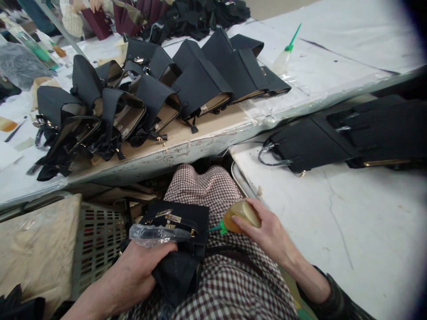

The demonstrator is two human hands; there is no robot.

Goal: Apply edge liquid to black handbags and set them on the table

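Observation:
On my lap rests a black handbag with gold-coloured fittings and a handle wrapped in clear plastic. My left hand grips it from the left, its fingertips hidden behind the bag. My right hand is closed around a squeeze bottle of amber liquid. The bottle lies nearly level, and its green nozzle points left, with the tip at the right edge of the bag. Whether the tip touches the bag I cannot tell.
Several black handbags line the long table ahead. Another squeeze bottle with a green nozzle stands behind them. More black bags lie on the white table at right. A plastic crate is at left. Another person's hands hold a maroon piece.

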